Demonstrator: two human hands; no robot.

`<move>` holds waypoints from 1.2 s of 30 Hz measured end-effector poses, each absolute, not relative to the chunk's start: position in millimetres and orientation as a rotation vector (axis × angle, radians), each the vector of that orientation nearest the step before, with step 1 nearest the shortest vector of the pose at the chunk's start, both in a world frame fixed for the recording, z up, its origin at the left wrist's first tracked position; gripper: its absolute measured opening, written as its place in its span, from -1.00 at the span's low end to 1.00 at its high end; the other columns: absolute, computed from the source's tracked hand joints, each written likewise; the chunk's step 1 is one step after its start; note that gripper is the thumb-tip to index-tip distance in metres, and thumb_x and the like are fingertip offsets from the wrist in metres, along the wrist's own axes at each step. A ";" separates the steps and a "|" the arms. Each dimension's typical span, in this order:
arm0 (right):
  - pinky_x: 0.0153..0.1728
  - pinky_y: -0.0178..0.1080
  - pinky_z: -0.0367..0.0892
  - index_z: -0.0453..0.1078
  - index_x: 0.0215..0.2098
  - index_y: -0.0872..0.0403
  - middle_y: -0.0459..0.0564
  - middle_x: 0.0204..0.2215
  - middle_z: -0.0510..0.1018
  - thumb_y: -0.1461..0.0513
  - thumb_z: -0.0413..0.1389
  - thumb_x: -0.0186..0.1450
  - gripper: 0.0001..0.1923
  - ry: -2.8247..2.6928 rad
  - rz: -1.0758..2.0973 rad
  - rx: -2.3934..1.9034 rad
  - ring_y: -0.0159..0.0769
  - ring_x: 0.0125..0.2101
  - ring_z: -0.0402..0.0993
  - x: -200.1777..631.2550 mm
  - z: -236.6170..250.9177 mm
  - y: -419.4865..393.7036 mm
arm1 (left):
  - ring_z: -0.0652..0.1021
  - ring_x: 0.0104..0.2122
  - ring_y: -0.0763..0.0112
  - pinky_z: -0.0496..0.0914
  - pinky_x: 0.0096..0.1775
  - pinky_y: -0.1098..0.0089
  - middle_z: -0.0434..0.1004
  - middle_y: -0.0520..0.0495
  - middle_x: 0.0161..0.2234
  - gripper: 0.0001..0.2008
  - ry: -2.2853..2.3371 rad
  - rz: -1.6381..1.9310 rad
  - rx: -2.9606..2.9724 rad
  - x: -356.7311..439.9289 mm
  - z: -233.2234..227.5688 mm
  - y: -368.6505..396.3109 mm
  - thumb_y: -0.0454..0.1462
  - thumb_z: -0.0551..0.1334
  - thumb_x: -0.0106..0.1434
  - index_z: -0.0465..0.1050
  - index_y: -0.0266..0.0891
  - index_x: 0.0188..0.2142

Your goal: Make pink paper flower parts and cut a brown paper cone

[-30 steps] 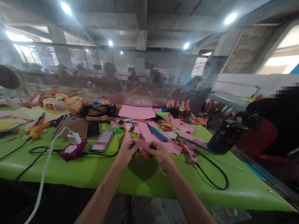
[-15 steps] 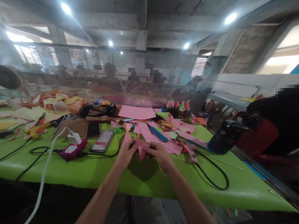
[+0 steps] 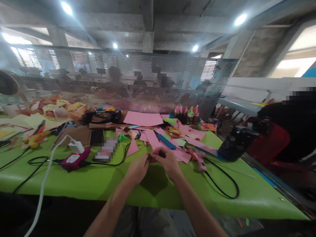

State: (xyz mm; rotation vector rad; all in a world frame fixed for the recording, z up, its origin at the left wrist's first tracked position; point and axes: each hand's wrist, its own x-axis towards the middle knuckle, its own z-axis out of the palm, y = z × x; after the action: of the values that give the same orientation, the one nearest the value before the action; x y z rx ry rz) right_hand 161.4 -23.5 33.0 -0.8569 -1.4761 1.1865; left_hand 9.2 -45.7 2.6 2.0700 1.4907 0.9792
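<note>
Both hands meet just above the near middle of the green desk [image 3: 81, 184], and between them is a small piece of pink paper [image 3: 153, 152], mostly hidden by the fingers. The left hand [image 3: 138, 168] closes its grip on the paper's near edge, while the right hand [image 3: 168, 160] pinches the far side from above, thumb and forefinger pressed together; held from two sides like this, the paper stays taut and off the desk, which suits folding or creasing by fingertip. More pink sheets [image 3: 177, 153] lie just beyond the hands, within easy reach, and a pink triangle [image 3: 132, 147] rests to their left. A glue gun [image 3: 199, 159] lies to the right with its black cord [image 3: 223, 186] looping toward the desk edge, clear of the work spot. A magenta device [image 3: 73, 160] with a white charger sits well to the left, near a phone [image 3: 96, 137]. Another person in dark clothes [image 3: 291, 128] sits at the right.
</note>
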 end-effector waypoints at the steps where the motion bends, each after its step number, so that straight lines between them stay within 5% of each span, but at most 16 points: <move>1: -0.32 -0.17 0.38 0.45 -0.48 0.06 -0.09 -0.52 0.51 0.08 0.35 0.03 -0.74 -1.448 1.197 -0.862 -0.23 -0.45 0.44 161.5 33.5 -23.8 | 0.52 -0.13 0.16 0.36 -0.11 0.23 0.54 -0.23 -0.13 -0.70 1.501 0.964 2.080 9.5 2.8 -45.9 -0.28 -0.06 0.34 0.40 -0.24 -0.11; 6: -0.29 -0.13 0.40 0.44 -0.49 0.05 -0.07 -0.50 0.53 0.05 0.37 0.00 -0.70 -1.372 1.255 -0.837 -0.19 -0.42 0.47 162.2 36.9 -25.1 | 0.55 -0.20 0.22 0.36 -0.21 0.33 0.57 -0.16 -0.19 -0.68 1.555 0.972 2.177 10.8 9.2 -47.4 -0.21 -0.09 0.39 0.41 -0.21 -0.15; 12: -0.31 -0.23 0.28 0.42 -0.41 0.05 -0.08 -0.48 0.52 -0.01 0.19 0.20 -0.70 -1.520 1.118 -0.919 -0.28 -0.43 0.41 161.3 34.8 -23.2 | 0.58 -0.36 0.19 0.27 -0.39 0.34 0.59 -0.15 -0.36 -0.69 1.890 0.699 2.319 14.2 18.5 -51.7 -0.22 -0.10 0.41 0.39 -0.23 -0.13; 29: -0.38 -0.26 0.24 0.43 -0.30 0.02 -0.08 -0.43 0.47 0.00 0.12 0.22 -0.73 -1.522 1.089 -0.984 -0.27 -0.41 0.34 160.2 36.2 -29.9 | 0.57 -0.36 0.16 0.23 -0.41 0.36 0.58 -0.18 -0.37 -0.70 1.865 0.617 2.420 19.6 23.0 -56.3 -0.22 -0.13 0.41 0.35 -0.21 -0.16; 36: -0.37 -0.24 0.29 0.42 -0.33 0.03 -0.11 -0.49 0.49 0.01 0.26 0.12 -0.70 -1.413 1.238 -0.881 -0.28 -0.45 0.39 159.2 35.9 -25.5 | 0.55 -0.39 0.21 0.19 -0.43 0.37 0.57 -0.15 -0.38 -0.70 1.806 0.769 2.312 14.2 17.8 -54.2 -0.25 -0.11 0.39 0.38 -0.19 -0.14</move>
State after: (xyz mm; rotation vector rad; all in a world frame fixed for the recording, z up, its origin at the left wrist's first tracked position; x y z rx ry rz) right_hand 159.2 -25.5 35.9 -0.8806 -1.4128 1.2378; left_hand 14.2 -54.2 17.8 2.3123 1.8060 0.7686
